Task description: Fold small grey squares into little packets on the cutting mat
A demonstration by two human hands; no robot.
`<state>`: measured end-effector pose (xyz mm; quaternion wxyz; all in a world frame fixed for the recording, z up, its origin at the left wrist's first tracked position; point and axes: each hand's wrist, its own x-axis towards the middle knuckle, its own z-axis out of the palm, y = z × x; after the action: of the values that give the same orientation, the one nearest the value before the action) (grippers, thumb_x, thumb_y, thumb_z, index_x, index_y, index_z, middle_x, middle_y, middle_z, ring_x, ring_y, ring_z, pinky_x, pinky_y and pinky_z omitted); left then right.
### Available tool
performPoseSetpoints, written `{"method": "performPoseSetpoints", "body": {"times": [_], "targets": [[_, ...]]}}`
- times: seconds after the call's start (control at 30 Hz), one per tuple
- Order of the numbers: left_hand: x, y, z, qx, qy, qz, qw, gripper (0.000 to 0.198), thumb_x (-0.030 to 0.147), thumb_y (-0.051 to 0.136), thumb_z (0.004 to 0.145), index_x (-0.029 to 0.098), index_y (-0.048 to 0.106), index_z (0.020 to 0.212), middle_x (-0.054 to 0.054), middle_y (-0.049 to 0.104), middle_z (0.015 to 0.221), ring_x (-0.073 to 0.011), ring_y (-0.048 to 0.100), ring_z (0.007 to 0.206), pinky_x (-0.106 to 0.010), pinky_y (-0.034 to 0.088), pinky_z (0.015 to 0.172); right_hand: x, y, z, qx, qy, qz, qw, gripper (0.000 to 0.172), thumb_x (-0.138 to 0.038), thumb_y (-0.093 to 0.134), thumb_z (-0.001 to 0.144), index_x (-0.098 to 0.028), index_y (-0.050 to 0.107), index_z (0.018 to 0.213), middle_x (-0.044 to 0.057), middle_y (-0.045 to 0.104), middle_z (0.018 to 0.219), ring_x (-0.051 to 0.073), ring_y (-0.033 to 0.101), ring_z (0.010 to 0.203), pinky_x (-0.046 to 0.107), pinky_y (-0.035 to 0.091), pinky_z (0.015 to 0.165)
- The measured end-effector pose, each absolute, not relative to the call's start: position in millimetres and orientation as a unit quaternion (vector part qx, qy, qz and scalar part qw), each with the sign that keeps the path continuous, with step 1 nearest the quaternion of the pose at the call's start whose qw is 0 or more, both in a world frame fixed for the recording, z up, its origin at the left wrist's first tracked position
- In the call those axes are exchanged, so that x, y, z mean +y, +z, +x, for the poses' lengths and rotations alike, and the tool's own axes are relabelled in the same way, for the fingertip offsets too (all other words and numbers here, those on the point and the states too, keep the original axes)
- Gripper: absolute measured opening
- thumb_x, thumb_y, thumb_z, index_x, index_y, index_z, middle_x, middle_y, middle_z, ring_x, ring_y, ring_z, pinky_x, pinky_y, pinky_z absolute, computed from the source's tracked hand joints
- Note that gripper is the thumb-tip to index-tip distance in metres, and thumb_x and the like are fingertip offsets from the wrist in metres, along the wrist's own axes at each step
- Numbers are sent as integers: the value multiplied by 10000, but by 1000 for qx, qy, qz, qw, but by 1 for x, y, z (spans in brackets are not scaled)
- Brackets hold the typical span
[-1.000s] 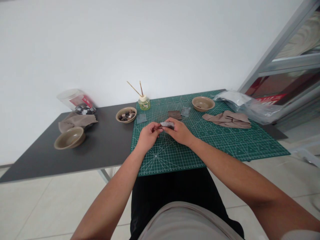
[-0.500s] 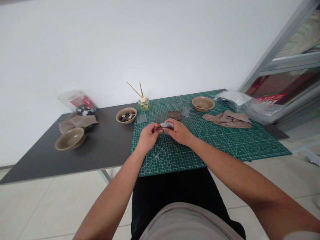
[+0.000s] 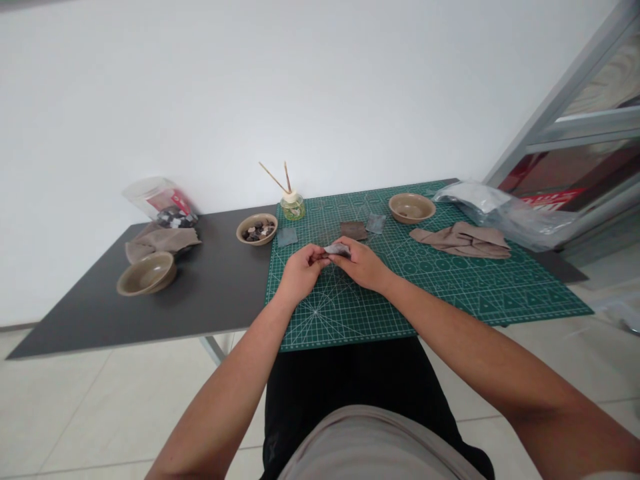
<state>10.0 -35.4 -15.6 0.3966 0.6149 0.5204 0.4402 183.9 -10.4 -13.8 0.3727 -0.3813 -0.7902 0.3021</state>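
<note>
Over the green cutting mat [image 3: 450, 287], my two hands meet fingertip to fingertip. A small, thin grey sheet [image 3: 338, 249], bent and dark on one side, is pinched in my right hand [image 3: 363, 265]. The fingers of my left hand [image 3: 302, 272] are closed at the sheet's left end; whatever small thing they grip is hidden by the fingertips. Just beyond the hands lie a brown square sheet [image 3: 353, 231] and a small grey-blue packet or sheet [image 3: 376, 223]. Another grey-blue square [image 3: 287, 237] rests near the mat's left edge.
A bowl of small dark and pale pieces [image 3: 257, 237] stands left of a reed diffuser [image 3: 293, 205]. Two more bowls [image 3: 145, 281], [image 3: 412, 217] sit left and back right. Brown cloths [image 3: 165, 241], [image 3: 463, 240], a clear bag [image 3: 505, 210] and a plastic container [image 3: 163, 200] lie around.
The view has shifted slightly, so the table things appear a little further right. Both hands stay together on the grey sheet, with barely any change in grip.
</note>
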Motion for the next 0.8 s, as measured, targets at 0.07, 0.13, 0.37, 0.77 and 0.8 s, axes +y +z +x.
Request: {"method": "performPoseSetpoints", "body": {"times": [0.07, 0.13, 0.37, 0.77, 0.8], "targets": [[-35, -16, 10, 521, 442, 614, 395, 60, 211, 646, 751, 204, 619, 805, 44, 578, 661, -118, 506, 581, -253, 415, 572, -10, -13, 184, -787, 302, -387, 374, 95, -287, 577, 874, -198, 578, 905, 13, 629, 827, 175, 576, 771, 305, 427, 745], [-35, -15, 10, 524, 444, 615, 387, 87, 206, 648, 749, 204, 634, 835, 39, 595, 683, -120, 516, 595, -255, 421, 585, -10, -14, 184, -780, 297, -392, 387, 94, -281, 567, 876, -196, 577, 914, 18, 630, 837, 178, 577, 781, 307, 429, 752], [-38, -12, 10, 533, 428, 628, 373, 95, 209, 628, 756, 194, 633, 849, 29, 625, 739, -124, 553, 667, -251, 439, 636, -9, -18, 181, -788, 290, -369, 398, 83, -238, 506, 897, -195, 565, 935, 34, 622, 893, 180, 575, 836, 309, 431, 789], [-38, -10, 11, 532, 434, 622, 376, 82, 193, 632, 748, 193, 629, 830, 34, 625, 718, -124, 562, 663, -258, 455, 658, -8, -14, 184, -787, 310, -382, 373, 76, -267, 534, 889, -201, 571, 898, 2, 609, 804, 167, 562, 756, 292, 411, 721], [-38, -11, 11, 531, 436, 622, 377, 101, 197, 634, 751, 193, 636, 852, 29, 636, 740, -127, 569, 679, -261, 459, 667, -8, -14, 184, -783, 306, -387, 378, 77, -263, 532, 889, -200, 573, 903, 7, 614, 814, 169, 564, 765, 295, 414, 729]]}}
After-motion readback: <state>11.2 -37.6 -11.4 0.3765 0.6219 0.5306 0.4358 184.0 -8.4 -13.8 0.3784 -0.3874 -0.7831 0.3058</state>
